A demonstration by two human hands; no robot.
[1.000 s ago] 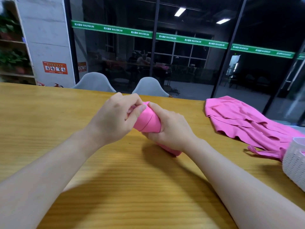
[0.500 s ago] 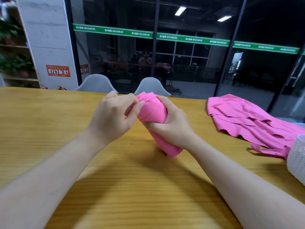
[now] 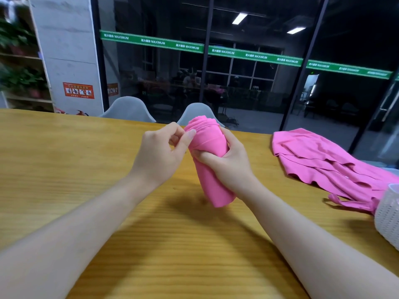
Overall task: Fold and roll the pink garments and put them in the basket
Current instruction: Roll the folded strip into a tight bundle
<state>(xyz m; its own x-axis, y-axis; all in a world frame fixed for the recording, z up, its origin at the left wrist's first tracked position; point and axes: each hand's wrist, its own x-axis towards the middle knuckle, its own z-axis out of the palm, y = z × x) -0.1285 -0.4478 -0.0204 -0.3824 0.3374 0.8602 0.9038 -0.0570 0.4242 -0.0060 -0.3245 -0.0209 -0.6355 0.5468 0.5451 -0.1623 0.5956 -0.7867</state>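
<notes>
Gripped mid-length by the right hand [image 3: 226,160], the rolled pink garment [image 3: 208,162] tilts above the table [image 3: 64,169] (left hand [image 3: 159,154] pinches its upper edge).

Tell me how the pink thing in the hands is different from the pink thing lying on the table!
The rolled garment is a tight tube, while the loose garment lies spread and wrinkled. The rolled garment is held by the left hand and right hand, tilted with its top away from the person; the loose garment rests flat on the table, untouched, beside the white basket. Both are the same bright pink.
</notes>
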